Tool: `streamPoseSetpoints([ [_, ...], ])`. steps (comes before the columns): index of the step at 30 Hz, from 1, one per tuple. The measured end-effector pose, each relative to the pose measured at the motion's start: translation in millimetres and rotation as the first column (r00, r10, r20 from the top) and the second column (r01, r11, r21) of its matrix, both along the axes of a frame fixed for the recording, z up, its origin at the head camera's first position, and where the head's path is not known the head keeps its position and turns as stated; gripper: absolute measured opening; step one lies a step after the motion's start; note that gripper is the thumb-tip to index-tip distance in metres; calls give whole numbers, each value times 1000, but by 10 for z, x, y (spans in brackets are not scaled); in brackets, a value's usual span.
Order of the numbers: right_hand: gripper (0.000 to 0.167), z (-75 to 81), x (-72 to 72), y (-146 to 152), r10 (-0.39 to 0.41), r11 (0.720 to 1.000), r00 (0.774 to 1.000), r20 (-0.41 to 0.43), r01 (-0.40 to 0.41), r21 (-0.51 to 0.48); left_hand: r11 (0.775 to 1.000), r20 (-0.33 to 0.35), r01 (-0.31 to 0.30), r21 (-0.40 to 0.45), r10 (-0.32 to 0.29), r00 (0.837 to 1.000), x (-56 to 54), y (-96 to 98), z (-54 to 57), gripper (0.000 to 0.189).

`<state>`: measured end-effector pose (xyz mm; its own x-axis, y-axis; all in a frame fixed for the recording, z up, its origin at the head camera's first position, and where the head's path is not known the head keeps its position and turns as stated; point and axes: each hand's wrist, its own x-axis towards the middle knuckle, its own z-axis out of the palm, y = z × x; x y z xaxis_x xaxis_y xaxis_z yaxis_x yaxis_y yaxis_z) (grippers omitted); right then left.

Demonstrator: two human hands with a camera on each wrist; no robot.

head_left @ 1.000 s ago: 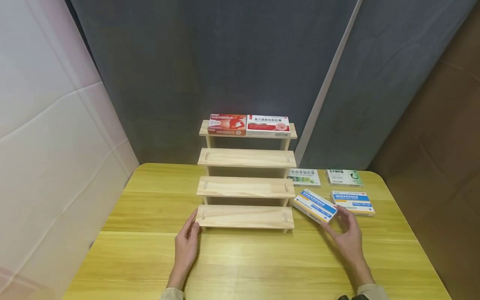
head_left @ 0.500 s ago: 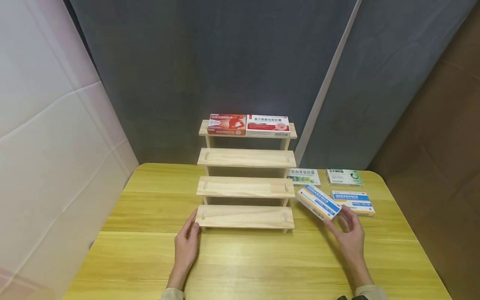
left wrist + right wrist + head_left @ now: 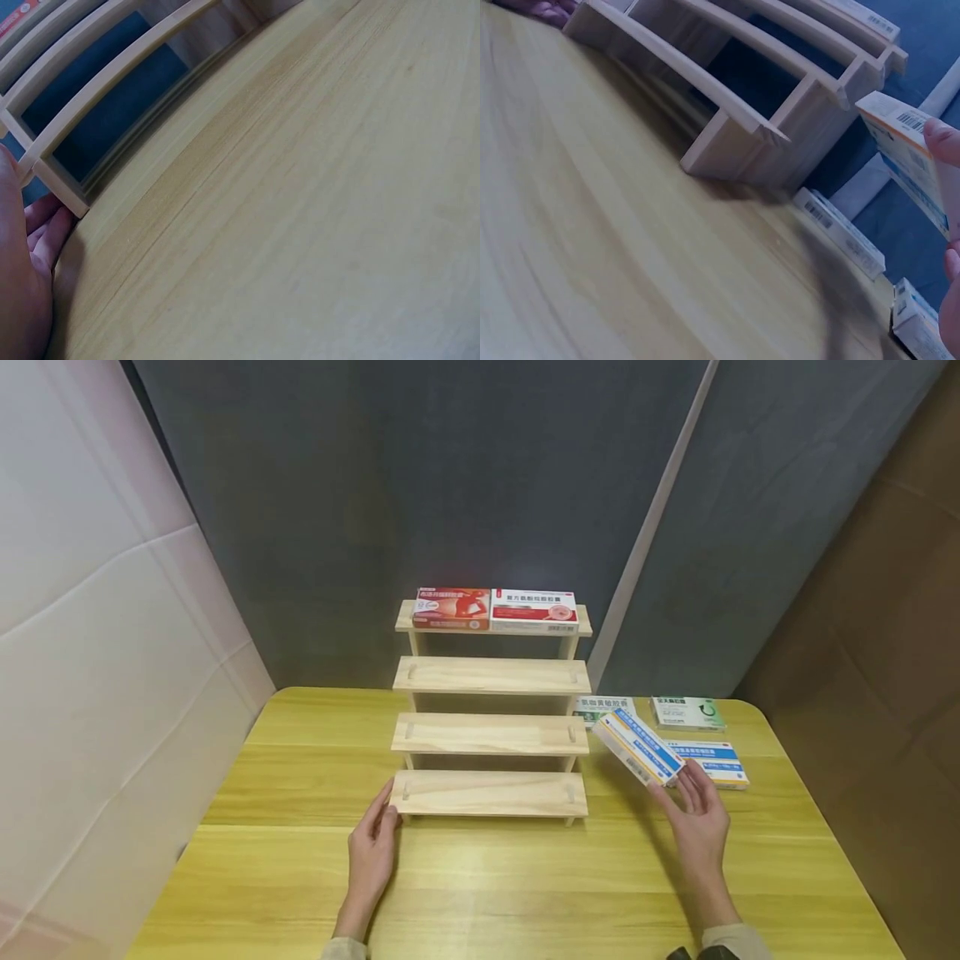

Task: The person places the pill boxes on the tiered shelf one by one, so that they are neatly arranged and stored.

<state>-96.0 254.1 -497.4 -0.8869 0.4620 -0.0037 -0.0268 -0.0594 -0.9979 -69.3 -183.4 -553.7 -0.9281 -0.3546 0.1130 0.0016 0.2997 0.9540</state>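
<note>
A stepped wooden display rack (image 3: 491,737) with several tiers stands mid-table in the head view. My left hand (image 3: 372,846) holds the left end of its lowest step, thumb at the front corner; in the left wrist view its fingers (image 3: 51,234) lie against the rack's end leg. My right hand (image 3: 701,831) pinches a blue-and-white medicine box (image 3: 641,747) by its right end, right of the rack. The box is tilted, raised over the table, with its shadow below. A matching medicine box (image 3: 712,765) lies flat behind it, partly hidden by the held one.
On the top tier sit a red medicine box (image 3: 452,609) and a white-and-red medicine box (image 3: 534,612), side by side. A green-and-white box (image 3: 603,704), partly covered, and another green-and-white box (image 3: 687,713) lie at the table's back right. A grey curtain (image 3: 480,477) hangs behind.
My right hand has lifted the blue-and-white box up and away from me, tilting it more; it now overlaps the boxes behind. My left hand stays at the rack.
</note>
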Motion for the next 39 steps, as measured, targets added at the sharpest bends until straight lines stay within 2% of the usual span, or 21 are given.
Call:
streamPoseSetpoints([
  [6, 75, 66, -22, -42, -36, 998, 999, -29, 35, -48, 1000, 8, 5, 5, -5, 1000, -3, 1, 0, 39],
  [14, 65, 136, -48, -148, -84, 981, 984, -160, 53, -188, 1000, 15, -3, -16, 3, 1000, 9, 5, 19, 39],
  [17, 60, 173, -64, -182, -108, 973, 977, -182, 67, -219, 1000, 17, -5, -18, 5, 1000, 13, 5, 18, 39],
  [21, 56, 227, -81, -213, -117, 974, 979, -169, 80, -211, 1000, 9, -3, -9, 3, 1000, 8, 4, 15, 39],
  [33, 51, 313, -96, -313, -73, 966, 984, -161, 30, -256, 1000, -12, 5, -8, -5, 1000, 7, 5, 22, 39],
  [39, 46, 334, -127, -356, -47, 938, 985, -168, -14, -346, 1000, -2, -5, -6, 5, 1000, 12, 10, 29, 39],
])
